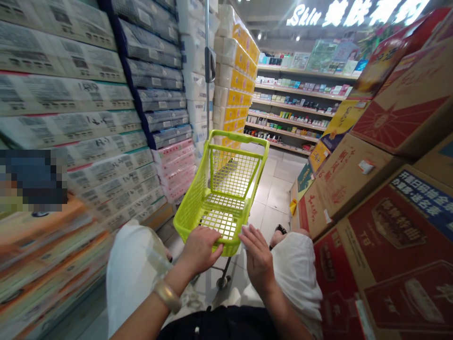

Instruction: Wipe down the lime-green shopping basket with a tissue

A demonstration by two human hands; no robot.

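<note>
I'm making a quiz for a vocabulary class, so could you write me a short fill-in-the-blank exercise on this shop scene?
1. The shopping basket is lime ____ in colour.
2. The hand with the gold-coloured bracelet at its wrist is the person's ____ one.
3. On the lit sign above the shelves, the English word reads "____".
4. The cardboard cartons are stacked on the ____ side of the picture.

Missing words: green; left; Skin; right.

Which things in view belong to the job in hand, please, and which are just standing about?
In use:
Green basket cart
Left hand, curled over its near rim
Right hand, fingers straight, by the near right corner; contact unclear

Just standing about:
Stacked packs on the left
Yellow-and-white packs
Cartons on the right
Stocked shelves beyond
</note>
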